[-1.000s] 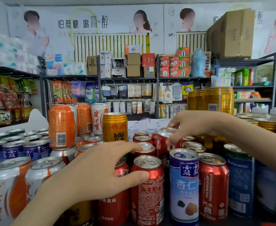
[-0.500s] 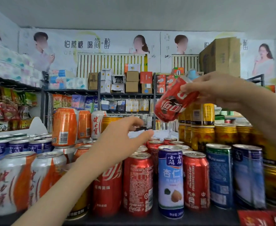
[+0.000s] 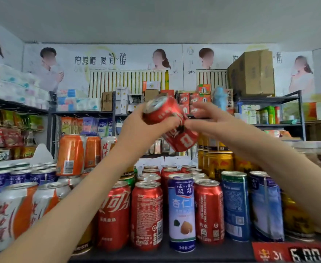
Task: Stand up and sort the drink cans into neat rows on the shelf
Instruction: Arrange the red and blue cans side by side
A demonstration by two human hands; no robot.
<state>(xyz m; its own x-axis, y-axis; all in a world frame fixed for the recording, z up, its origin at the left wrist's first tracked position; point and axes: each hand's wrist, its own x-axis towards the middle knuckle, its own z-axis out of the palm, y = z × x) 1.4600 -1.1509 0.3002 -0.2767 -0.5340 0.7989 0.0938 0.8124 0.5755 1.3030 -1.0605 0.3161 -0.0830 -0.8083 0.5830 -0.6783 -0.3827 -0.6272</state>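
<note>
A red cola can (image 3: pixel 163 112) is held in the air above the shelf, tilted with its silver top toward the upper left. It is blurred; its red lower end (image 3: pixel 182 140) shows below my fingers. My left hand (image 3: pixel 137 130) grips it from the left and my right hand (image 3: pixel 205 120) pinches it from the right. On the dark shelf (image 3: pixel 222 252) below, upright cans stand in rows: red cola cans (image 3: pixel 146 213), a blue-and-white can (image 3: pixel 181 211), another red can (image 3: pixel 209 209) and blue cans (image 3: pixel 235 204).
White-and-orange cans (image 3: pixel 13 215) and dark blue cans (image 3: pixel 19 177) fill the left. Orange cans (image 3: pixel 70 154) are stacked higher behind them. Gold cans (image 3: pixel 220 164) are stacked at the back right. A red price tag (image 3: pixel 288 253) hangs on the shelf edge. Store racks stand beyond.
My right hand has brought the red can from the upper right to the centre. My left hand has risen from over the shelf cans and taken hold of it.
</note>
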